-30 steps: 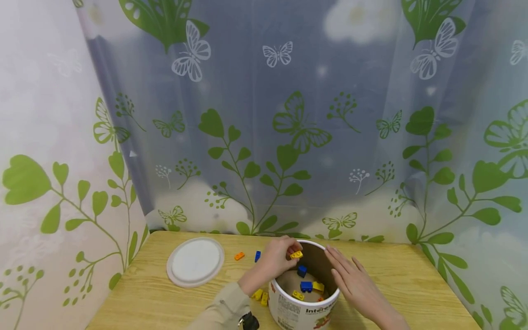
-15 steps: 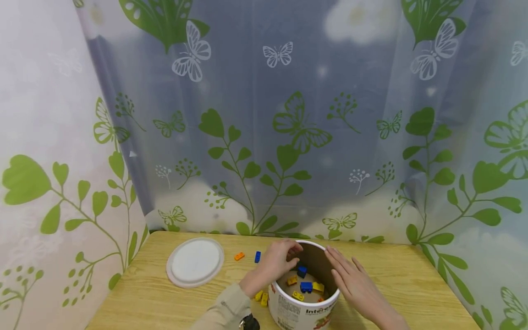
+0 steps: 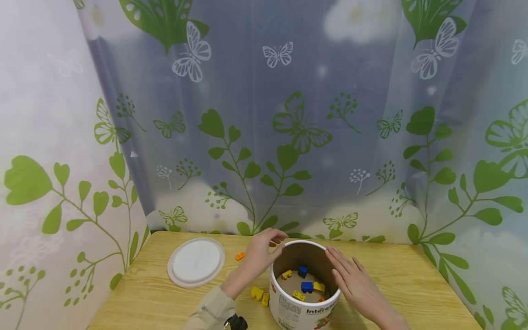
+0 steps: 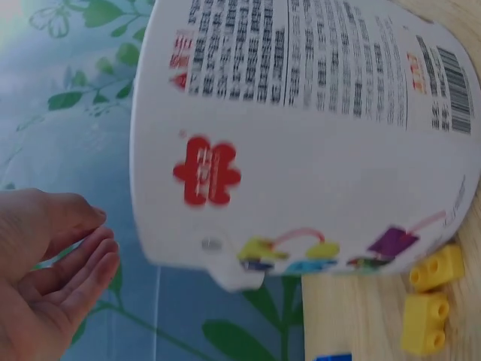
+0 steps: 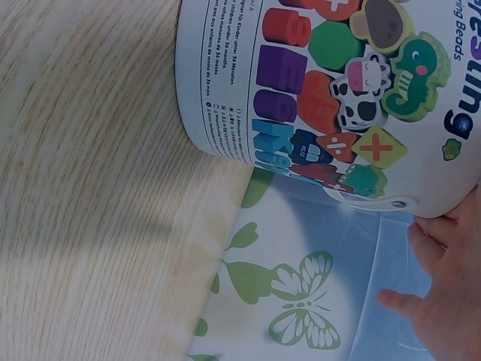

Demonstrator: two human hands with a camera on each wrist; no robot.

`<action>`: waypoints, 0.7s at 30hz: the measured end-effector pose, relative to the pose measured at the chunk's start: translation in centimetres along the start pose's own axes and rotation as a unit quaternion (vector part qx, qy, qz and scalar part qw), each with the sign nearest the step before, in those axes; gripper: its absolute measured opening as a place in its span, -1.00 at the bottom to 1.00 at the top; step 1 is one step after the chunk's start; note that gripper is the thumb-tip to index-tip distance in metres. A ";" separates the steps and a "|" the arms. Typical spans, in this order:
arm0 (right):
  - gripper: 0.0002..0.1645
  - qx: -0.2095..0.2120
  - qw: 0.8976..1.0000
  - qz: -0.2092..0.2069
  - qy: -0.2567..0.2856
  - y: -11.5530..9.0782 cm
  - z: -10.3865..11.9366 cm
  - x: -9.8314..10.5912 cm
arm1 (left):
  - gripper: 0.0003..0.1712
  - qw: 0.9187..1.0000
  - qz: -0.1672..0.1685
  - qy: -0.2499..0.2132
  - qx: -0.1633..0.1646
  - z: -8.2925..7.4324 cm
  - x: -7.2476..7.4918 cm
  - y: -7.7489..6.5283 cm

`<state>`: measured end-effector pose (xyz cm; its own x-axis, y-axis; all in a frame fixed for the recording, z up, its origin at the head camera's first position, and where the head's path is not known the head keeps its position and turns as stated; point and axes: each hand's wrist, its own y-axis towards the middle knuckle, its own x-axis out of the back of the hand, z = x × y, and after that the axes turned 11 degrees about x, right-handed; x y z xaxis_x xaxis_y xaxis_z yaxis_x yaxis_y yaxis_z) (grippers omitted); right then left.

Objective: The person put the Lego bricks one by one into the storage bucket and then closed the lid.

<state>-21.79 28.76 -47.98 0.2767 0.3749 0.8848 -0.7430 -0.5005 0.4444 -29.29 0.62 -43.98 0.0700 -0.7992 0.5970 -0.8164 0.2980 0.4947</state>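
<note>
A white printed bucket (image 3: 305,314) stands at the table's front with several toy bricks in it, among them a blue brick (image 3: 307,287) and a yellow brick (image 3: 286,274). My left hand (image 3: 259,252) is beside the bucket's left rim, fingers loosely bent around nothing; the left wrist view also shows this hand (image 4: 56,263) apart from the bucket wall. Straight fingers of my right hand (image 3: 359,286) rest against the right rim. On the table left of the bucket lie two yellow bricks (image 3: 257,293). Part of a blue brick (image 4: 334,358) shows in the left wrist view; the head view hides it.
A round white lid (image 3: 196,261) lies on the wooden table (image 3: 148,293) at the left. Between it and my left hand sits an orange brick (image 3: 239,256). A patterned curtain (image 3: 264,137) hangs behind the table's back edge.
The yellow brick that my left hand pinched over the bucket was let go and now lies inside. That hand has moved out to the left. My right hand has stayed at the rim.
</note>
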 end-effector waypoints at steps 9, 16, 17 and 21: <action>-0.37 -0.003 1.000 0.004 0.000 -0.1 -0.1 -0.2 | -0.77 0.999 -0.005 0.011 0.052 2.9 1.5 -1.8; -0.37 -0.001 1.000 0.000 -0.002 0.0 0.0 -0.1 | -0.74 0.996 0.041 0.029 0.070 5.3 1.3 -3.8; -0.37 0.000 1.000 -0.001 -0.002 0.0 0.0 -0.1 | -0.73 0.996 0.052 0.031 0.072 5.6 1.2 -4.1; -0.37 0.003 1.000 -0.005 -0.004 0.0 0.0 -0.1 | -0.73 0.991 0.102 0.040 0.074 6.8 0.9 -5.3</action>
<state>-21.81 28.71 -48.08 0.2881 0.3734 0.8818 -0.7370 -0.5014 0.4532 -28.75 -5.24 -50.36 -0.0648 -0.6840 0.7266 -0.8933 0.3644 0.2633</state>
